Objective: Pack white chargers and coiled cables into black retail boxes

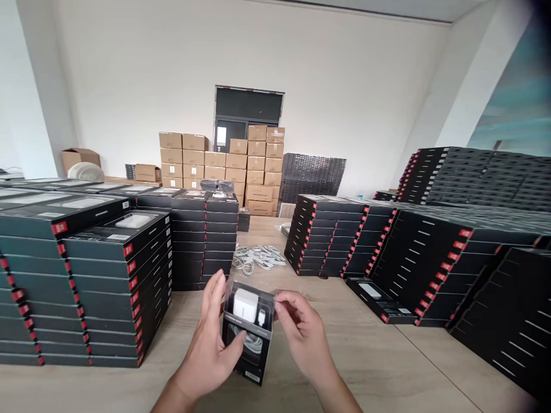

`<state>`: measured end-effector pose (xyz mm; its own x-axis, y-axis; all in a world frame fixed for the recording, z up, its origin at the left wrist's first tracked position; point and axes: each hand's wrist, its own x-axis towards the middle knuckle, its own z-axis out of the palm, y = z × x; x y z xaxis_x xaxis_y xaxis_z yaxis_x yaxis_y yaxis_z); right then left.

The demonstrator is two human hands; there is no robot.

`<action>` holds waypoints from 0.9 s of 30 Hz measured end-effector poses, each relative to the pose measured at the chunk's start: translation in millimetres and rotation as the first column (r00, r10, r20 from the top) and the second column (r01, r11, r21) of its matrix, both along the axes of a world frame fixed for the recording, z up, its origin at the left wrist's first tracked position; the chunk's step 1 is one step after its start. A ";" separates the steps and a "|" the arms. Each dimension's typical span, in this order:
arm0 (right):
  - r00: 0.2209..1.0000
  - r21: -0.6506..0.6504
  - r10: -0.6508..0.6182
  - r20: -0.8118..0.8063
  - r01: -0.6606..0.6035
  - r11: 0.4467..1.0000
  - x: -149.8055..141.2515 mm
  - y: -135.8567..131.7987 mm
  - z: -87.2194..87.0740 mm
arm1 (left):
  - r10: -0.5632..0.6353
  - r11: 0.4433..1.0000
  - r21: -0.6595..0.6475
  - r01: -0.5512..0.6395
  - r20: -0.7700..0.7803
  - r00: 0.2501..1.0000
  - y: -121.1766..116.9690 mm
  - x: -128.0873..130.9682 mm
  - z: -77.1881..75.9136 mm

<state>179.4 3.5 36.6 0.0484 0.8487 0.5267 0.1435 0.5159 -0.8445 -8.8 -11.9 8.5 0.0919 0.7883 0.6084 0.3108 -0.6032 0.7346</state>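
My left hand (pixel 210 344) grips a black retail box (pixel 246 370) with a clear window from its left side, the thumb lying across its front. Inside the box sit a white charger plug (pixel 245 304) and a white cable connector (pixel 261 316), with a coiled white cable (pixel 253 343) lower down, partly behind the thumb. My right hand (pixel 301 332) pinches the clear plastic at the box's upper right edge between thumb and forefinger. The box is held tilted above the wooden table (pixel 206 390).
Tall stacks of black boxes stand at the left (pixel 103 304) and right (pixel 430 264). White cables (pixel 260 258) lie in a pile beyond my hands. A single black box (pixel 381 301) lies flat at the right. Brown cartons (pixel 236 166) are piled by the back wall.
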 end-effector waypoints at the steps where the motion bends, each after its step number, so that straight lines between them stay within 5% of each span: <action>1: 1.000 0.000 0.003 0.017 -0.003 1.000 -0.8 -0.7 0.3 | 0.012 1.000 0.006 -0.012 -0.045 0.999 -1.4 -1.6 4.2; 5: 1.000 -0.038 -0.014 0.009 0.014 0.999 -2.4 0.5 0.6 | 0.021 1.000 -0.001 -0.021 -0.144 0.989 -4.8 -5.6 15.8; 9: 0.999 -0.079 0.018 -0.044 -0.021 0.997 -0.3 3.9 -0.9 | 0.006 0.998 0.055 0.002 -0.147 0.989 -2.1 -5.4 12.0; 13: 0.989 -0.043 0.107 -0.107 -0.112 0.993 3.9 5.4 -2.4 | 0.043 0.998 0.038 -0.043 0.001 0.999 5.8 -0.2 -3.0; 17: 0.991 0.005 0.133 0.028 -0.134 0.991 7.1 6.6 -3.3 | 0.064 0.997 0.034 -0.066 0.061 0.996 11.2 0.5 -13.5; 22: 0.992 0.047 0.066 0.103 -0.071 0.996 7.1 4.5 -3.5 | 0.050 0.997 0.047 -0.053 0.046 0.998 8.1 -5.6 -9.6; 27: 0.987 0.047 0.142 0.071 -0.146 0.988 2.3 -1.3 0.4 | -0.051 0.998 -0.023 0.059 0.256 0.965 2.5 -5.2 -2.9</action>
<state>181.7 2.2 37.0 -0.1096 0.8156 0.5681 0.1205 0.5782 -0.8069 -14.0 -9.5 5.6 -0.0200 0.8049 0.5931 0.0778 -0.5902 0.8035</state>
